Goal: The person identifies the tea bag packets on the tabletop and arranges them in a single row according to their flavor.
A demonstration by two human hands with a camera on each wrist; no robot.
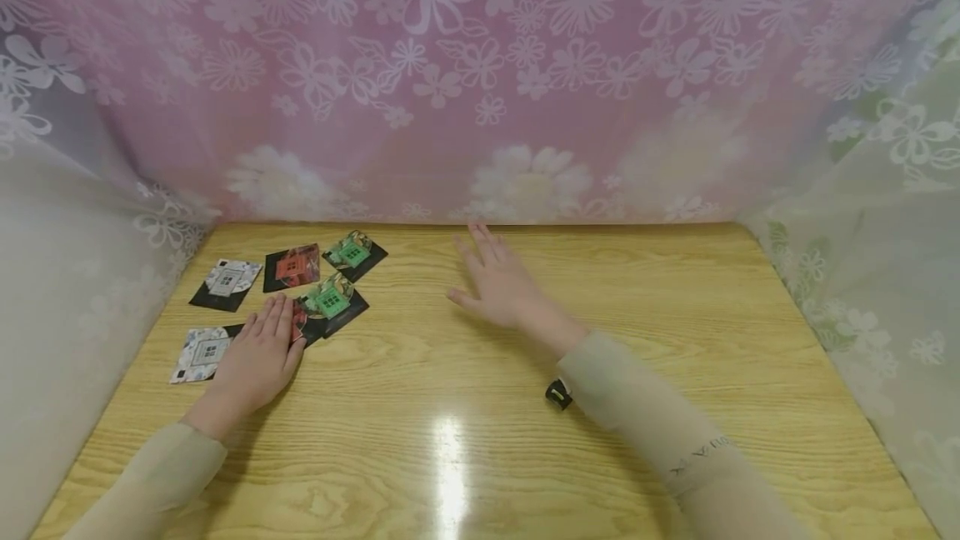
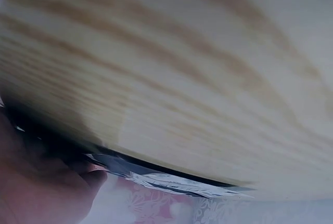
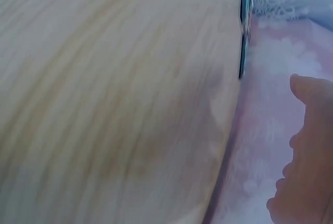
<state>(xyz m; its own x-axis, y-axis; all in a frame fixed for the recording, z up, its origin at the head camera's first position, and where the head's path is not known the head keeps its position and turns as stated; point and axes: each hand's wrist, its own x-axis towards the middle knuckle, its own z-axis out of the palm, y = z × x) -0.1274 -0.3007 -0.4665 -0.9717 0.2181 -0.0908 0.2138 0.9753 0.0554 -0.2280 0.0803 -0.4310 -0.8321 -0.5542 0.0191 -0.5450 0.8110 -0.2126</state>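
Note:
My left hand (image 1: 257, 359) rests at the left of the table, its fingers straight across flat black packets. It overlaps the front white-and-black packet (image 1: 201, 354) and partly hides a red-and-black packet (image 1: 298, 319). Beside its fingertips lies a green-and-black packet (image 1: 333, 304). Along the back are another white-and-black packet (image 1: 227, 280), a red-and-black one (image 1: 292, 267) and a green-and-black one (image 1: 356, 253). My right hand (image 1: 498, 283) is over the middle of the table, holding nothing, with fingers stretched and thumb spread. In the left wrist view, a packet (image 2: 177, 181) extends beyond the left hand's fingers.
A small black object (image 1: 558, 394) lies under the edge of the right sleeve (image 1: 645, 407). The wood-grain table (image 1: 390, 440) ends at a pink flowered curtain (image 1: 480, 90) at the back. Pale curtains hang at both sides.

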